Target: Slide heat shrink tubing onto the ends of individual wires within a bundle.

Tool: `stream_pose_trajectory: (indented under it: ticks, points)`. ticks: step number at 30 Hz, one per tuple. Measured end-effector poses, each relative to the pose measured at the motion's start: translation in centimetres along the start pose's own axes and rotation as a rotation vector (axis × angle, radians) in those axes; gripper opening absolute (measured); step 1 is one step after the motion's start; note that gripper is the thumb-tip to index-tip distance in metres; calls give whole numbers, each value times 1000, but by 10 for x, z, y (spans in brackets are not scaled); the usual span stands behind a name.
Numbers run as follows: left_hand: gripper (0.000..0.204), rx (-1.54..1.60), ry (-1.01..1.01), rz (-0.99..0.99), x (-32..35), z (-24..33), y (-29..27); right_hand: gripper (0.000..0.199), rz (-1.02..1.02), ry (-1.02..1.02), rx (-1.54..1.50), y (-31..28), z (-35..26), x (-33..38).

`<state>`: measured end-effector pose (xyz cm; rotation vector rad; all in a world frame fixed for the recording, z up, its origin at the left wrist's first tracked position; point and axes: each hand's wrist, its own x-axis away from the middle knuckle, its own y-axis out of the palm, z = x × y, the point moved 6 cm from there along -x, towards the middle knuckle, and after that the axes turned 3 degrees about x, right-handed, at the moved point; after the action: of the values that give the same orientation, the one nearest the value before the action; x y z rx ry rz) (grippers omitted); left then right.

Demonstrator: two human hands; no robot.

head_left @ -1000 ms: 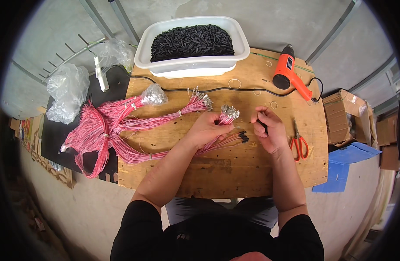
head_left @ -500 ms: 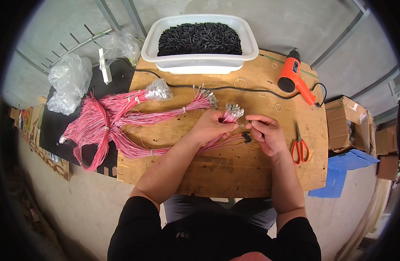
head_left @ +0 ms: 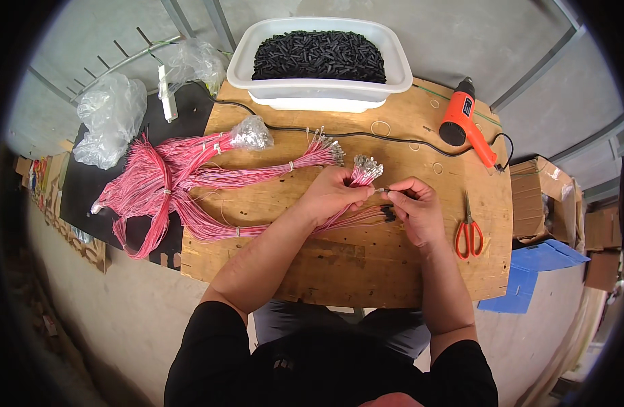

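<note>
My left hand [head_left: 335,195] is closed around a bundle of pink wires whose silvery terminal ends [head_left: 367,169] stick up past the fingers. One wire end [head_left: 377,190] points out from its fingertips to the right. At that end, my right hand [head_left: 417,209] pinches a small dark piece that looks like a black sleeve [head_left: 386,190], partly hidden by the fingers. Below the hands, several wires with black-covered ends [head_left: 388,213] reach across the wood. More pink wires [head_left: 149,180] lie tied in bunches to the left, one bunch tipped with a clear plastic wrap [head_left: 251,133].
A white tub [head_left: 318,95] of short black sleeves stands at the back. An orange heat gun [head_left: 461,119] and red-handled scissors [head_left: 468,237] lie on the right of the wooden table [head_left: 352,278]. A black cord [head_left: 352,133] crosses behind the hands. Clear bags [head_left: 112,119] sit at left.
My right hand has moved slightly left, bringing the small dark piece up to the wire end at my left fingertips. The whole view has shifted a little.
</note>
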<state>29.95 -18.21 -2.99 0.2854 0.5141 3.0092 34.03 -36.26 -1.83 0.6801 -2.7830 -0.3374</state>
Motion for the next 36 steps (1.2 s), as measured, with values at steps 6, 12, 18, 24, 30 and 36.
stream_pose_trajectory:
  ticks: [6, 12, 18, 24, 30, 36]
  points:
    - [13, 6, 6, 5, 0, 0, -1, 9, 32, -35, -4, 2, -2, 1]
    - [12, 7, -2, -17, -1, -1, -1, 10, 44, -95, 74, 2, -2, 3]
    - [13, -11, -17, -1, 1, 2, 2, 9, 50, -147, 116, 2, -5, 3]
    - [14, -22, -4, 9, 2, 3, 2, 8, 50, -117, 131, 5, -7, 4]
    - [14, -35, -21, 5, 2, 3, 2, 9, 31, -115, 127, 3, -4, 3]
    - [14, -53, -37, -17, 2, 2, 1, 8, 43, -105, 163, 4, -4, 3]
